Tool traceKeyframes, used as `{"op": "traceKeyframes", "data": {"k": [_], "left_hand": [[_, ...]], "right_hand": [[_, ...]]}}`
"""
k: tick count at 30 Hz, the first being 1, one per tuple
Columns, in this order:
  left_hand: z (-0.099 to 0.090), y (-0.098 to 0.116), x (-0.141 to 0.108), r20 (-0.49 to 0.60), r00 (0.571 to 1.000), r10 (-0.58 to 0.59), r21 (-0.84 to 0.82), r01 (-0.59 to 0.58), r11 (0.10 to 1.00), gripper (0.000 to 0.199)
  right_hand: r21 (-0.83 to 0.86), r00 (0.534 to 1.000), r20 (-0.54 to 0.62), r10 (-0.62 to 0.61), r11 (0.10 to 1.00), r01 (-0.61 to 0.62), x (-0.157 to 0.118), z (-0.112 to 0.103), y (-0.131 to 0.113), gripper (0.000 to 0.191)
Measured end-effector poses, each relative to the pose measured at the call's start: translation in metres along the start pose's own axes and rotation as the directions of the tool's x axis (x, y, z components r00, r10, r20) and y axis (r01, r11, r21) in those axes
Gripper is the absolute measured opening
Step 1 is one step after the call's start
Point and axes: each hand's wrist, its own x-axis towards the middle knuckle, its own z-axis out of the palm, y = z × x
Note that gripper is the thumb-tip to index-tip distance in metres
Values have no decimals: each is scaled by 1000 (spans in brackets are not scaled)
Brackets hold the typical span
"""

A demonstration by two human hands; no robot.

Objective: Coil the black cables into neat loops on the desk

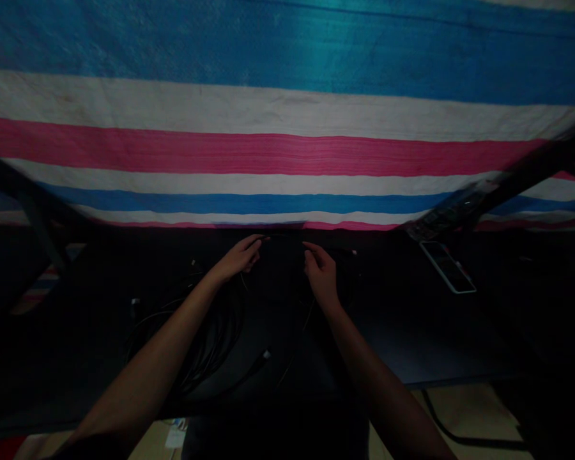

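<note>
The scene is dim, and black cables lie on a black tabletop [393, 332]. My left hand [242, 257] is closed in a pinch on a thin black cable, with a short length hanging below the fingers. Across a small gap, my right hand [322, 273] pinches a cable too, and a strand [308, 316] runs down from it toward the table's front edge. Whether both hold the same cable is too dark to tell. Under my left forearm lies a coiled black cable [215, 345]. A cable plug [267, 353] with a light metal tip points right, near the front.
A phone [448, 267] with a pale case lies at the right. Behind it, a clear plastic packet [453, 207] leans by a dark slanted frame bar [522, 172]. Another plug [135, 302] rests at the left. A striped tarp [287, 153] hangs behind the table.
</note>
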Motion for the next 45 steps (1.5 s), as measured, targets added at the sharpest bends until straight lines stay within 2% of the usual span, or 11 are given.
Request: {"op": "traceKeyframes", "data": {"k": [3, 7, 16, 26, 34, 39, 45], "left_hand": [[1, -1, 2, 5, 1000, -9, 54, 9, 999, 39], [1, -6, 5, 32, 999, -22, 67, 20, 998, 37], [1, -4, 3, 43, 999, -5, 66, 2, 998, 28], [0, -3, 2, 96, 995, -7, 130, -6, 991, 30], [1, -8, 5, 61, 998, -1, 188, -10, 982, 34], [1, -6, 4, 78, 997, -4, 245, -16, 969, 32], [2, -5, 4, 88, 996, -4, 185, -13, 983, 29]], "right_hand": [[-17, 999, 42, -1, 1000, 2, -2, 5, -6, 30], [-52, 996, 92, -12, 999, 17, -5, 8, -8, 31], [-15, 998, 59, -5, 1000, 6, -4, 6, -8, 29], [5, 999, 38, 22, 1000, -23, -4, 5, -13, 29], [-62, 997, 82, -14, 998, 19, -3, 4, -14, 28], [-93, 995, 100, -17, 995, 27, -5, 5, -17, 28], [-16, 1000, 30, 1, 1000, 0, -6, 4, -16, 29]]}}
